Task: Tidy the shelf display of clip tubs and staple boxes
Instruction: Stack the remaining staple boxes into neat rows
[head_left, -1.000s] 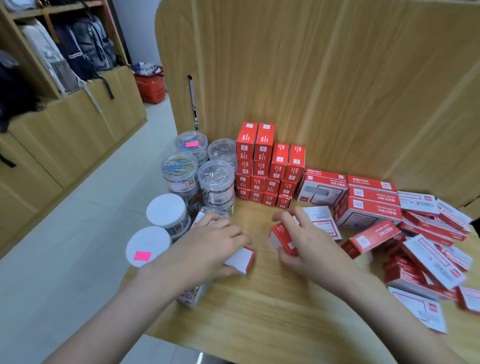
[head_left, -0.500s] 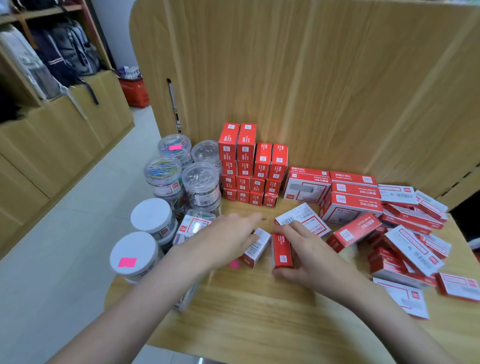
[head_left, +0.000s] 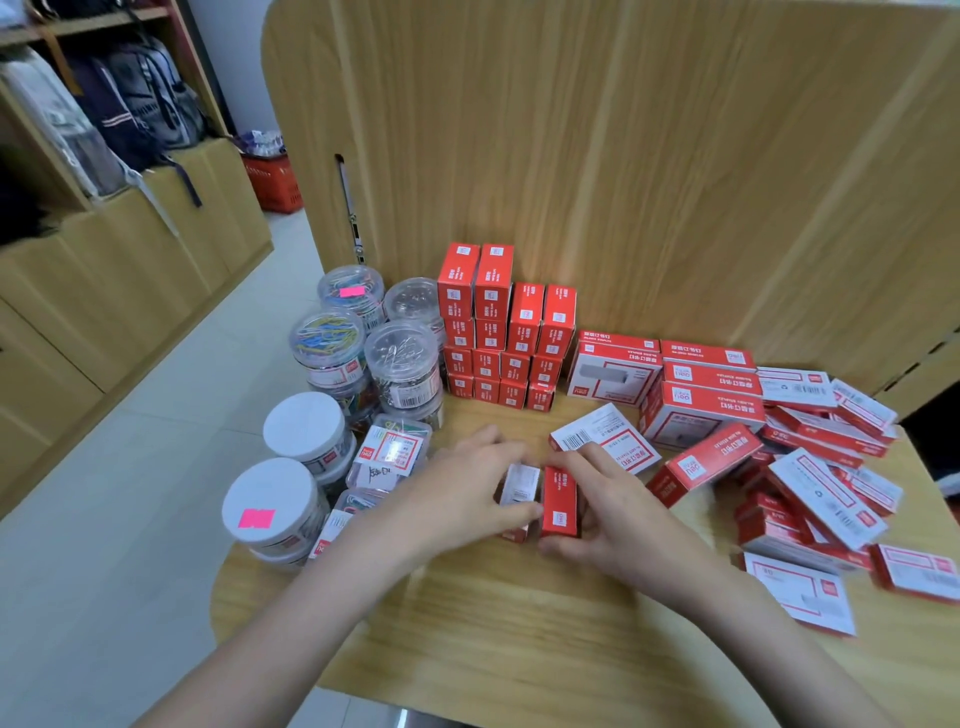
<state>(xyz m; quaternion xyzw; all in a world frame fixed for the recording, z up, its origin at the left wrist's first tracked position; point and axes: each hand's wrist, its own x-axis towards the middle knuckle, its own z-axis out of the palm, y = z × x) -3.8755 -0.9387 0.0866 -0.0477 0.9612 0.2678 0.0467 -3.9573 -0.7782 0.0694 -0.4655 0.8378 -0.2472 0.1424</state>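
Observation:
Two small staple boxes lie side by side at the middle of the wooden shelf (head_left: 519, 639). My left hand (head_left: 460, 493) grips the white-faced small box (head_left: 521, 483). My right hand (head_left: 605, 512) grips the red small box (head_left: 560, 501), thumb at its near end. The two boxes touch along their long sides. Behind them stands a neat stack of small red staple boxes (head_left: 506, 332) against the back panel. Clear clip tubs (head_left: 400, 364) and white-lidded tubs (head_left: 304, 426) stand at the left edge.
Larger red-and-white staple boxes (head_left: 698, 400) are stacked at back right, with a loose jumble of several more (head_left: 826, 483) spilling to the right edge. Flat clip cases (head_left: 389, 452) lie by my left wrist. The shelf's left edge drops to the floor.
Both hands have drawn the two small boxes together until they lie parallel and touching. The white-faced box has turned from slanting to straight.

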